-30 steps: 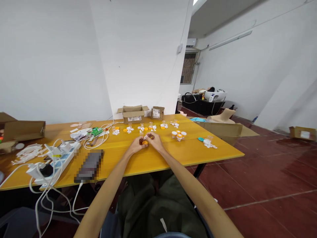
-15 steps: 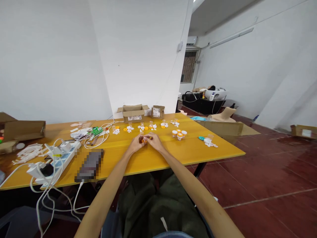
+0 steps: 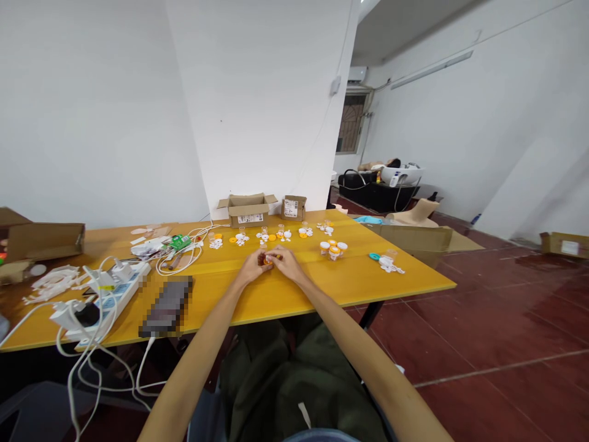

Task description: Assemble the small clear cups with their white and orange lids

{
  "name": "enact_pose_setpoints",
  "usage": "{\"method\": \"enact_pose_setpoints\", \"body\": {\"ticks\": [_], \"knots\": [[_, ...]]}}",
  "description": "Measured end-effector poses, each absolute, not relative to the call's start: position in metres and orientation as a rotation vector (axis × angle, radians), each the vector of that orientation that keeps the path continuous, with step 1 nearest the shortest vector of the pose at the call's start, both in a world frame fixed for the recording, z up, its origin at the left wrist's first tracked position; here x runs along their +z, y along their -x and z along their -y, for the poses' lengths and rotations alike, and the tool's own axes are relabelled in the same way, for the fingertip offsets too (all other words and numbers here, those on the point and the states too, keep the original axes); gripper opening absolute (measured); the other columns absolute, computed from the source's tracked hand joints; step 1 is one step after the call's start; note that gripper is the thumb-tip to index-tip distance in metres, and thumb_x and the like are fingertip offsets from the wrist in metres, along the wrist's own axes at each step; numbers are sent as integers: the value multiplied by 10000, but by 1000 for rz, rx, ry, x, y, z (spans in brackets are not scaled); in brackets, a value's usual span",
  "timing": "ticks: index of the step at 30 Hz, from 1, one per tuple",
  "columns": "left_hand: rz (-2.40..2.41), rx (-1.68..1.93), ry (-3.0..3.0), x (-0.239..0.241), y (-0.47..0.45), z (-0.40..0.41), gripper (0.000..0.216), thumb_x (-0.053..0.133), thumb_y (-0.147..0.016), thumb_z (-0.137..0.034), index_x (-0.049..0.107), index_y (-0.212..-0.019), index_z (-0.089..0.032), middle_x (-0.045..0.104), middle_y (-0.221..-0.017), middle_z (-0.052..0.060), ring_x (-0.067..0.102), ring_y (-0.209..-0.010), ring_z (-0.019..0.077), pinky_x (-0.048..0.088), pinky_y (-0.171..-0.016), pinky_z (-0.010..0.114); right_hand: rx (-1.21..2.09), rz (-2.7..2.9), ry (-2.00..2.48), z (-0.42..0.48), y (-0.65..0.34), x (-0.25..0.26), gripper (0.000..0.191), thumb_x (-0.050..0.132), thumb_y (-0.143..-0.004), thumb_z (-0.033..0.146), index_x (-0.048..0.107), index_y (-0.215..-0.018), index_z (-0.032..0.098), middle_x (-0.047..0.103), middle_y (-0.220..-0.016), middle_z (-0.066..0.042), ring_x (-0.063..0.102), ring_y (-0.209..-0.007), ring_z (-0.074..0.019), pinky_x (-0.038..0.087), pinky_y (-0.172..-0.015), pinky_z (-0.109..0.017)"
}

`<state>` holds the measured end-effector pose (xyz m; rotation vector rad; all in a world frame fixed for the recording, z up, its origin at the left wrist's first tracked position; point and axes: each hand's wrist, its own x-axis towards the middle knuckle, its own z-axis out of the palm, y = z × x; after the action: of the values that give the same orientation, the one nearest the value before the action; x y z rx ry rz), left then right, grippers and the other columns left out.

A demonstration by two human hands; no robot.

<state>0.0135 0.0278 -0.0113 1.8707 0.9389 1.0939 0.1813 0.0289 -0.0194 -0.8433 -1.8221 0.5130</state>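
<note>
Left hand and right hand pinch one small orange piece over the table; slack fingers might drop it.

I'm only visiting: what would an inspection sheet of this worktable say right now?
Surface: yellow table, one long top.
Job's things: small orange part pinched between both hands; rows of small orange and white parts behind.
Clutter: open cardboard box, teal ring, phone, small capped pots.
Hands: left hand and right hand meet, both closed on the part.
Cables: white cables run from a power strip; some hang off the front edge.
Surroundings: white wall, red tiled floor.
</note>
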Motion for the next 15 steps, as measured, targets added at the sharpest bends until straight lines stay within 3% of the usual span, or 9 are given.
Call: {"method": "enact_pose_setpoints", "body": {"ticks": [15], "knots": [[-929,1109,-1903,-12,-13,-29,269,803,-682,-315,673,-867,-169,692,-783,8,638,-723,162,535,-711,286,446,1846,884,-25,-181,-17,147,660,-849,201,793,-896,243,725,-868,-35,646,-784,-178,512,-755,-296]]}}
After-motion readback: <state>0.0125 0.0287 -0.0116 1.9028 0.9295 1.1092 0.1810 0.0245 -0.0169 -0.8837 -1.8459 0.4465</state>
